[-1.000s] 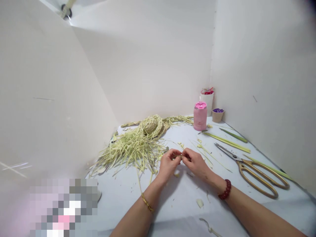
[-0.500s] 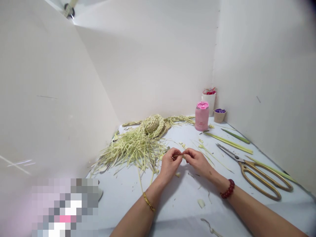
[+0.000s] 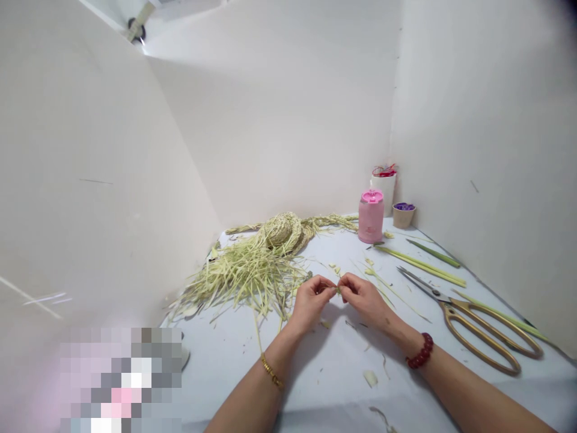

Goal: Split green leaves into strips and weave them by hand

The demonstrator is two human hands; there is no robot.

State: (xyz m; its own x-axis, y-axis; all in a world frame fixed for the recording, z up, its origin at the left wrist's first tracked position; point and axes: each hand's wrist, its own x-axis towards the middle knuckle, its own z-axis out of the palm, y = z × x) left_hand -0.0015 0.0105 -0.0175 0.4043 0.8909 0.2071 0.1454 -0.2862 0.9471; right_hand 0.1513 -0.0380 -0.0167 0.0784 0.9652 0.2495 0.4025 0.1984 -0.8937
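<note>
Over the middle of the table, my left hand (image 3: pixel 312 299) and my right hand (image 3: pixel 364 299) meet at their fingertips. Both pinch a small, thin greenish piece (image 3: pixel 338 290), mostly hidden by the fingers; it looks like a bit of plant strand, but its kind is hard to tell. Just beyond my left hand spreads a heap of pale green straw strips (image 3: pixel 241 273). A coil of braided straw (image 3: pixel 279 231) rests at the back of that heap. Open-bladed scissors with gold handles (image 3: pixel 471 325) lie to the right of my right hand.
A pink bottle (image 3: pixel 371 218) stands at the back right, near a white cup with red strands (image 3: pixel 383 183) and a small tan cup with purple bits (image 3: pixel 403 216). Green stalks (image 3: pixel 424 266) lie beside the scissors. Scraps (image 3: pixel 370 378) dot the white tablecloth (image 3: pixel 216 367). White walls enclose the table.
The whole view has shifted slightly, so things sit a little lower and further right. Both hands keep their pinch at nearly the same spot, with fingertips slightly shifted.
</note>
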